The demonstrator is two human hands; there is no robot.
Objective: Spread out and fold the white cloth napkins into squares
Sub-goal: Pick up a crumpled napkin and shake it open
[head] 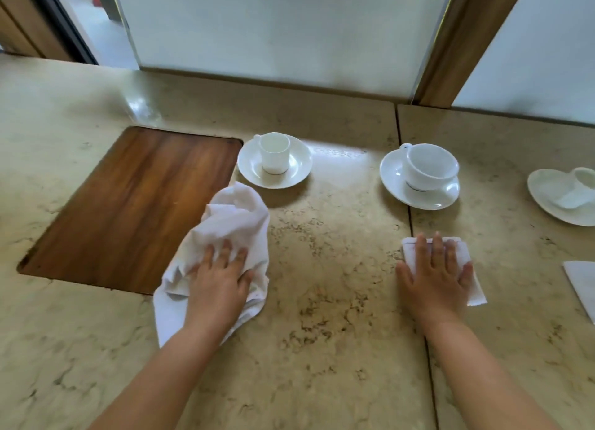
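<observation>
A crumpled white cloth napkin (pixel 231 223) lies on the beige stone table, half over the edge of a wooden inlay. My left hand (pixel 222 278) rests on its near part, fingers spread and slightly bent into the cloth. To the right, a small folded white napkin (pixel 473 288) lies flat on the table. My right hand (pixel 434 278) presses flat on it with straight fingers and covers most of it. Another folded white napkin (pixel 582 284) shows partly at the right edge.
A dark wooden inlay (pixel 128 207) is set into the table at left. Beyond the hands stand a small cup on a saucer (pixel 275 161), a wider cup on a saucer (pixel 421 175) and a third saucer (pixel 560 198) at far right. A frosted glass panel closes the back.
</observation>
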